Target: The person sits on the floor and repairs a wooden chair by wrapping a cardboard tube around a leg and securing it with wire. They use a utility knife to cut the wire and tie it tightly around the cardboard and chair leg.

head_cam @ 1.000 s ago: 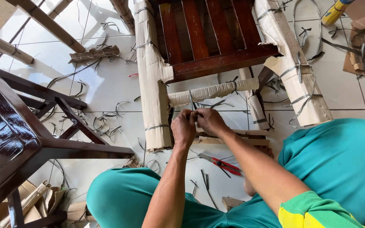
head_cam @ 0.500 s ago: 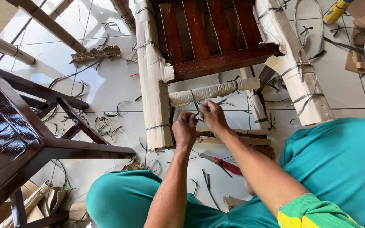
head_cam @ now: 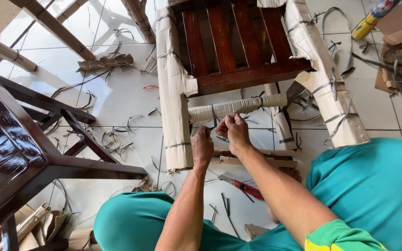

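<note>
Strap (head_cam: 213, 115) on wrapped rung (head_cam: 236, 107), apparently pinched just above hands (head_cam: 222, 139).

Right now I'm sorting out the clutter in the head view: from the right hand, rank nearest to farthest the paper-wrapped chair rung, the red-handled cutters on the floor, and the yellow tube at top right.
1. Paper-wrapped chair rung, just above the right hand.
2. Red-handled cutters, on the floor tiles below it.
3. Yellow tube, far up at the right.
</note>
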